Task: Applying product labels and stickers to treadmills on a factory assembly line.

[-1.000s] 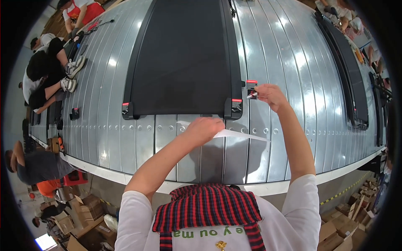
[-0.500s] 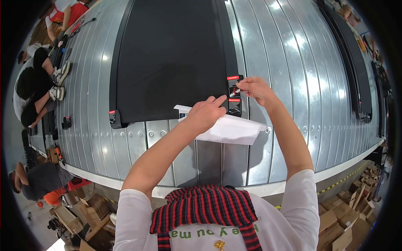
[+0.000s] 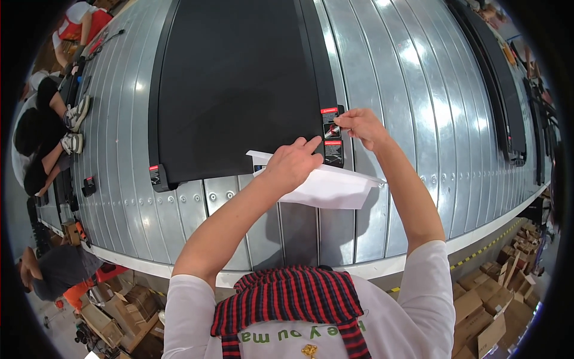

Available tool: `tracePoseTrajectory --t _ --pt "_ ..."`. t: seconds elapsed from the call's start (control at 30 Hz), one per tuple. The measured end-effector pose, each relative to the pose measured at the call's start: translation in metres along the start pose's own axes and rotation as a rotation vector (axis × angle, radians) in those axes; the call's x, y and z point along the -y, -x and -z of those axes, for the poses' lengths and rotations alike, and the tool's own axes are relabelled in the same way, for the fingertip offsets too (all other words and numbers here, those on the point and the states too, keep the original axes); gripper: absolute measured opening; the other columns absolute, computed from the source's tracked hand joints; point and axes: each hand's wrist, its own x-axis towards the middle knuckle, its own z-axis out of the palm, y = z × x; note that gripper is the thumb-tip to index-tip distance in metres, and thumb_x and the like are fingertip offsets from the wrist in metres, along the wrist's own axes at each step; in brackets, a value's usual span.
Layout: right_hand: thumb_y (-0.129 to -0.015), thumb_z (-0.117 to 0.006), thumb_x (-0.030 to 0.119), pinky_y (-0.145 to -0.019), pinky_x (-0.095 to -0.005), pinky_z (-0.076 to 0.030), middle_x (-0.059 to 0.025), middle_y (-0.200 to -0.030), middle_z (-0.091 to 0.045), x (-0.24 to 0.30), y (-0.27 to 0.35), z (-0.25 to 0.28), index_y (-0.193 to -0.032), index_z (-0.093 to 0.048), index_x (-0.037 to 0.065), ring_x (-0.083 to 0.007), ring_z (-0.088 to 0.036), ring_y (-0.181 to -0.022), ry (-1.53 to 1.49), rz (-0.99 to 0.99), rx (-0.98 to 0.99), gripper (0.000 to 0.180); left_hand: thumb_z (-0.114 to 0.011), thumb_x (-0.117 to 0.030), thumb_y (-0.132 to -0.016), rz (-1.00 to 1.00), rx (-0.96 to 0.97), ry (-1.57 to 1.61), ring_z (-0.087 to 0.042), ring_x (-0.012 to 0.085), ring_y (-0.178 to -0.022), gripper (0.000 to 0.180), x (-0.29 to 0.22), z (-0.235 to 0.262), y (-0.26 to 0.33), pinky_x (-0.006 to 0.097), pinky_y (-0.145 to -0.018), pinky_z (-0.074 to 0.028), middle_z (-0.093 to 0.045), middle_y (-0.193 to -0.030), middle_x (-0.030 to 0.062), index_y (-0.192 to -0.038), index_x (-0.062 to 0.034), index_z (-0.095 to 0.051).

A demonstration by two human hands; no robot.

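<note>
A white backing sheet (image 3: 326, 188) hangs in front of me, gripped by my left hand (image 3: 293, 163) near its upper left corner. My right hand (image 3: 362, 125) pinches a small label (image 3: 333, 128) at the right edge of a large black belt panel (image 3: 239, 90). More red, black and white labels (image 3: 333, 151) sit on the panel's right end cap, just below my right fingers. The sheet covers part of the grey metal below the panel.
The black panel lies on a wide ribbed grey metal conveyor surface (image 3: 394, 66). A second black panel (image 3: 496, 78) lies at the far right. Other people (image 3: 45, 137) work at the left. Cardboard boxes (image 3: 484, 305) are stacked at lower right and lower left.
My left hand has lifted the white sheet up toward the panel's right corner. My right hand has stayed at the end cap labels while my view moved closer.
</note>
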Motion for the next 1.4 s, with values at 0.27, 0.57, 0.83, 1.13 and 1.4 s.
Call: tracePoseTrajectory --t 0.27,0.57,0.83,1.13,1.4 --pt "-0.073 -0.065 0.013 -0.051 -0.0211 -0.036 -0.0042 -0.071 -0.058 0.001 0.005 -0.002 -0.078 -0.059 0.0 -0.0091 -0.052 -0.064 0.01 0.013 -0.048 0.015 -0.05 -0.004 -0.069 -0.009 0.096 -0.018 -0.05 0.0236 -0.084 0.004 0.001 0.0 -0.003 0.035 -0.064 -0.046 -0.044 -0.122 0.0102 -0.072 -0.0048 -0.053" --pt "-0.073 -0.065 0.013 -0.053 -0.0209 -0.036 -0.0024 -0.07 -0.057 -0.002 0.007 -0.007 -0.078 -0.06 0.002 -0.0082 -0.05 -0.064 0.029 0.013 -0.1 0.013 -0.051 -0.004 -0.07 -0.062 0.18 -0.017 -0.049 0.0232 -0.083 0.003 0.006 0.005 -0.013 0.035 -0.064 -0.046 -0.044 -0.121 0.0079 -0.072 -0.0044 -0.054" --pt "-0.074 -0.066 0.016 -0.06 -0.0218 -0.038 0.0011 -0.074 -0.058 -0.002 0.012 0.002 -0.079 -0.061 0.008 -0.0072 -0.05 -0.068 -0.194 0.024 -0.001 0.011 -0.051 -0.007 -0.07 -0.039 0.131 -0.012 -0.05 0.0242 -0.089 0.005 0.007 0.006 -0.004 0.036 -0.069 -0.047 -0.044 -0.121 0.0107 -0.075 -0.0046 -0.052" --pt "-0.073 -0.066 0.015 -0.063 -0.0243 -0.038 -0.0002 -0.077 -0.058 0.001 0.011 -0.008 -0.083 -0.06 0.006 -0.0101 -0.05 -0.072 -0.068 0.005 -0.063 0.014 -0.052 -0.006 -0.07 -0.07 0.084 -0.048 -0.051 0.0229 -0.088 0.006 0.008 0.004 -0.003 0.033 -0.066 -0.047 -0.047 -0.111 0.0124 -0.075 -0.0038 -0.055" --pt "-0.071 -0.068 0.012 -0.06 -0.0235 -0.039 -0.0031 -0.076 -0.058 -0.001 0.002 -0.008 -0.082 -0.059 0.002 -0.01 -0.049 -0.067 0.004 -0.012 -0.114 0.017 -0.051 -0.007 -0.07 -0.063 0.099 -0.035 -0.051 0.0244 -0.091 0.006 0.012 0.004 -0.003 0.035 -0.068 -0.048 -0.046 -0.116 0.0112 -0.076 -0.0045 -0.052"
